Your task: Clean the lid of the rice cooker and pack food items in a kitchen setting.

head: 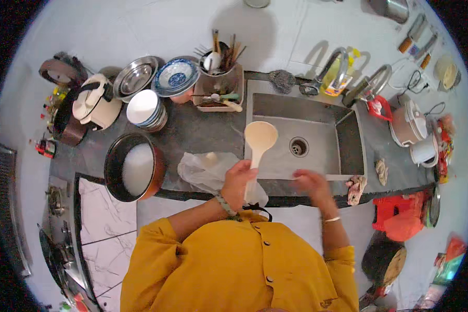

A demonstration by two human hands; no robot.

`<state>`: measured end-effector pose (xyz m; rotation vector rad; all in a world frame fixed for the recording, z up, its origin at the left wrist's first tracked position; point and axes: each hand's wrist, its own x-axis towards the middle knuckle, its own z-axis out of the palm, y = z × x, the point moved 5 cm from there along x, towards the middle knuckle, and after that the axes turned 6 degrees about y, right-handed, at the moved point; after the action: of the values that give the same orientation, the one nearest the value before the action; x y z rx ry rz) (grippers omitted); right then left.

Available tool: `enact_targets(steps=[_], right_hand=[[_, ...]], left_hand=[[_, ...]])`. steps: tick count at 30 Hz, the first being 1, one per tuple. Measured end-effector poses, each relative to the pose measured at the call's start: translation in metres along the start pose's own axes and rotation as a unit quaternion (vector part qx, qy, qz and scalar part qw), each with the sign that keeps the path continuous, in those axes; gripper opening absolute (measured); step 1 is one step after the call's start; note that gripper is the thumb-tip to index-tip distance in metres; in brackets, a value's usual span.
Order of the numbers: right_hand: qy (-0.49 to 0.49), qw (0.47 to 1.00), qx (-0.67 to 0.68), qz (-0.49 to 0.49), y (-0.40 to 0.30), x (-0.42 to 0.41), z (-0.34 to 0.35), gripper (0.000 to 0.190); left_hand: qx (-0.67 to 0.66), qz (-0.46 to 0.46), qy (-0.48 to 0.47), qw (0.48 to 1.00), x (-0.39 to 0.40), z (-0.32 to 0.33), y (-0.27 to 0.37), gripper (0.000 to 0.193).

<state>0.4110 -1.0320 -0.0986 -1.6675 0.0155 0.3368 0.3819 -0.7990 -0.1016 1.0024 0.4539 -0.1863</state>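
My left hand (pixel 238 182) is closed around the handle of a pale, round-headed ladle (pixel 261 136), held upright at the counter's front edge, its head over the sink's left rim. Motion blurs my right hand (pixel 311 184) above the front rim of the steel sink (pixel 312 177); I see nothing in it, but its fingers are not clear. A crumpled clear plastic bag (pixel 202 167) lies on the counter behind and left of my left hand. Farther left stands a deep pot (pixel 156 167) with a dark inside and something whitish in it.
Stacked bowls (pixel 143 107), blue-patterned plates (pixel 176 77), metal basins (pixel 136 78) and a utensil holder (pixel 220 80) line the back left. A curved faucet (pixel 341 66) rises behind the sink. Crumpled cloths (pixel 356 190) lie right of it, with a small cooker (pixel 407 124) beyond.
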Motion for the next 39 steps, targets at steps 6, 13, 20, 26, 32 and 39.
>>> enact_targets(steps=[6,13,20,26,32,39], right_hand=[[-0.138,0.989,-0.012,-0.044,-0.033,0.008,0.138,0.021],[-0.072,0.994,0.081,-0.026,-0.046,0.008,0.150,0.014],[0.087,0.996,-0.027,-0.007,0.018,-0.009,0.103,0.017],[0.155,0.962,-0.210,-0.083,0.055,-0.049,0.086,0.028],[0.084,0.986,-0.142,0.012,0.073,-0.056,0.091,0.025],[0.211,0.974,-0.076,-0.030,0.009,-0.012,0.067,0.015]], left_hand=[[-0.019,0.008,-0.066,0.998,-0.014,0.000,0.017,0.022],[0.351,0.358,0.104,0.859,-0.020,-0.095,0.062,0.040],[0.505,0.401,0.191,0.740,-0.001,-0.152,0.064,0.060],[0.498,0.269,0.145,0.812,0.031,-0.170,0.038,0.047],[0.242,0.129,0.162,0.948,0.036,-0.147,0.056,0.026],[0.309,0.185,0.148,0.921,0.039,-0.111,0.095,0.019]])
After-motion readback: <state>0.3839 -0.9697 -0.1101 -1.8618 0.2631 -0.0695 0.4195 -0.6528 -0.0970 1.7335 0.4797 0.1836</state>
